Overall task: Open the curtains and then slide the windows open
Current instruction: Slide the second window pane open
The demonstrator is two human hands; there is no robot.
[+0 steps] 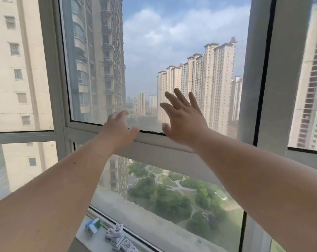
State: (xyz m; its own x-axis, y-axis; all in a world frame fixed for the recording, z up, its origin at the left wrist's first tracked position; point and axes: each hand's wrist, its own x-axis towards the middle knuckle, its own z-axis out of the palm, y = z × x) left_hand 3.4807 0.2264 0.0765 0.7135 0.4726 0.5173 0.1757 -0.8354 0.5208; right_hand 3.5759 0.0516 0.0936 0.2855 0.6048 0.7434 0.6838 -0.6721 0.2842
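Note:
A large window pane (pixel 172 51) in a grey frame fills the middle of the view, with tall apartment blocks behind it. My left hand (pixel 117 128) is raised in front of the pane's lower rail (pixel 150 138), fingers loosely apart, holding nothing. My right hand (pixel 183 117) is spread flat against or just in front of the glass above the same rail; whether it touches the glass I cannot tell. A thick grey upright (pixel 274 79) stands to the right of the pane. No curtain is in view.
A fixed lower pane (pixel 172 197) looks down on a park. On the white sill (pixel 85 239) at the bottom lie several small tiles (pixel 117 237) and a small green and blue box (pixel 93 225). Another window (pixel 21 70) adjoins at the left corner.

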